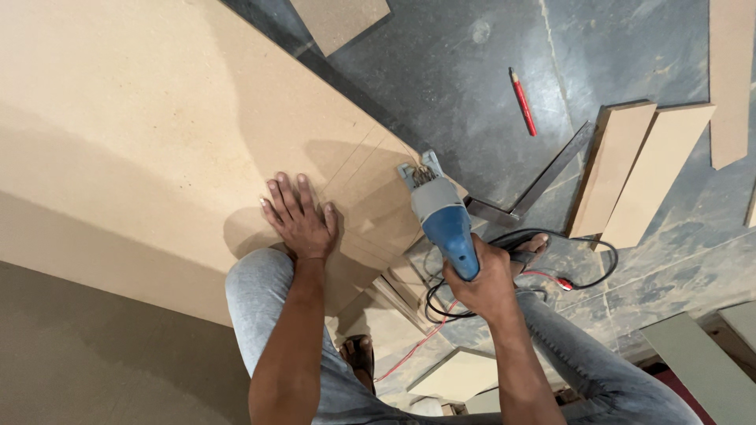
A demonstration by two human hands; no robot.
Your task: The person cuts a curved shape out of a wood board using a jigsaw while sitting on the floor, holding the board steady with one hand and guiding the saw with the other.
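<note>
A large tan fibreboard sheet (142, 134) lies on the floor, with pencil lines drawn near its right corner. My left hand (299, 216) presses flat on the sheet, fingers spread, just above my left knee. My right hand (484, 283) grips the handle of a blue and grey handheld power cutter (437, 208). The cutter's blade end sits at the sheet's right edge, by the drawn lines. Its black cord (551, 264) loops on the floor beside my right hand.
A red pencil (522, 101) and a metal square (535, 189) lie on the dark stone floor to the right. Two cut board strips (638, 169) lean beside the square. More offcuts lie at the top (339, 20), far right (728, 79) and under my legs.
</note>
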